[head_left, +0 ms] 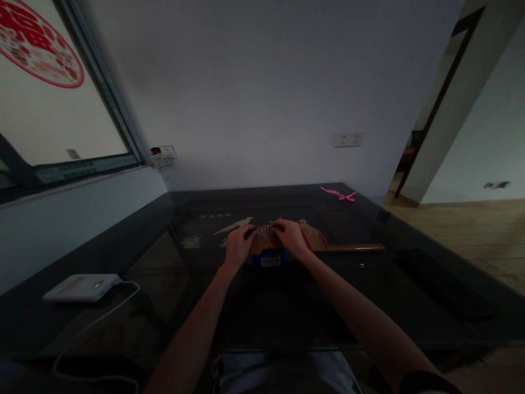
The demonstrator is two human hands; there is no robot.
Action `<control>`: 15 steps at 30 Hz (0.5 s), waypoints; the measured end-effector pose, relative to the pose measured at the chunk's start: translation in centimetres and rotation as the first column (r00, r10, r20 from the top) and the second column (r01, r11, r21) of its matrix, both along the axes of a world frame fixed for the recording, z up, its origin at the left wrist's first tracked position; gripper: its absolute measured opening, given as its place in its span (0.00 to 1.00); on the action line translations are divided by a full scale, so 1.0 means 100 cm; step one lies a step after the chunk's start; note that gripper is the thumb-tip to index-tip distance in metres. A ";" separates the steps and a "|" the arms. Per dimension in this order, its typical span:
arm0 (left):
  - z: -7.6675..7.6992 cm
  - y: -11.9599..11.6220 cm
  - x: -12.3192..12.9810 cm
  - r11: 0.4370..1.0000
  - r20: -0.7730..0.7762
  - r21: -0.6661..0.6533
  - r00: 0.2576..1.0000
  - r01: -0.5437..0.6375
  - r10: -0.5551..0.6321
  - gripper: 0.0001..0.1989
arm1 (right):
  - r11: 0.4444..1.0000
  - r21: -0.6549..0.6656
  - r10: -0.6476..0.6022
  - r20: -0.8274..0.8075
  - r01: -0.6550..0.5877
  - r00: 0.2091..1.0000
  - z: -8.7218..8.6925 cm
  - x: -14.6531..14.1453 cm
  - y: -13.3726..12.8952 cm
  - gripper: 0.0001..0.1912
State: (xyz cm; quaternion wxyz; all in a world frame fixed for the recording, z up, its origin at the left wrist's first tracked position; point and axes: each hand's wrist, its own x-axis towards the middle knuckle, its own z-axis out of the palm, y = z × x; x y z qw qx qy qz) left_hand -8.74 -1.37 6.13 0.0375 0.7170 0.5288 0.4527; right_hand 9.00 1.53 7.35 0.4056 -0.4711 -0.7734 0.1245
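Note:
Both hands meet above the middle of the dark table. My left hand (241,243) has its thumb and fingers pinched at the left end of a small pale piece with dark stripes (264,230). At the right end of the same piece, the fingers of my right hand (289,236) are closed too. Its exact kind is too small and dim to make out. Just below sits a blue packet (270,258) with a white label. Behind my right wrist lies a brown rounded object (315,236), partly hidden, with a wooden handle (356,248) stretching to the right.
A white power bank (84,288) with a white cable (102,317) rests at the left of the glossy table (328,306). A dark flat object (445,282) lies at the right. Near the far edge is a pink ribbon (339,194), before the wall (254,109).

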 end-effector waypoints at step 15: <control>0.005 -0.008 0.004 0.998 -0.074 0.007 0.995 -0.069 0.069 0.09 | 1.000 0.003 0.003 -0.117 -0.003 0.993 0.000 0.000 0.001 0.09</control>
